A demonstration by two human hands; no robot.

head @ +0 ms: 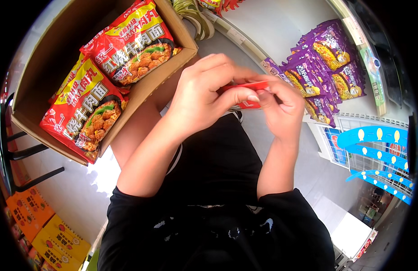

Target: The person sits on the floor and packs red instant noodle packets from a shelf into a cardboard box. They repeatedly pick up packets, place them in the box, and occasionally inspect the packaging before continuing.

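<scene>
My left hand (209, 89) and my right hand (280, 100) meet in front of my lap, both pinching the edge of a red plastic packet (247, 86). My thumbs press along its near side. The fingers cover most of the packet, so its front is largely hidden. To the left of my left hand, a cardboard box (151, 81) is tilted with its open side toward me. Inside are a red instant noodle pack (132, 44) at the upper right and another red noodle pack (88, 108) at the lower left, both with pictures of meatballs.
Purple snack packets (312, 73) are piled on a white shelf (273, 20) at the right. Below them are a wire rack (344, 123) and blue strips with fish shapes (375, 135). Black metal bars (29, 152), an orange carton (29, 208) and a yellow carton (61, 242) stand at the left.
</scene>
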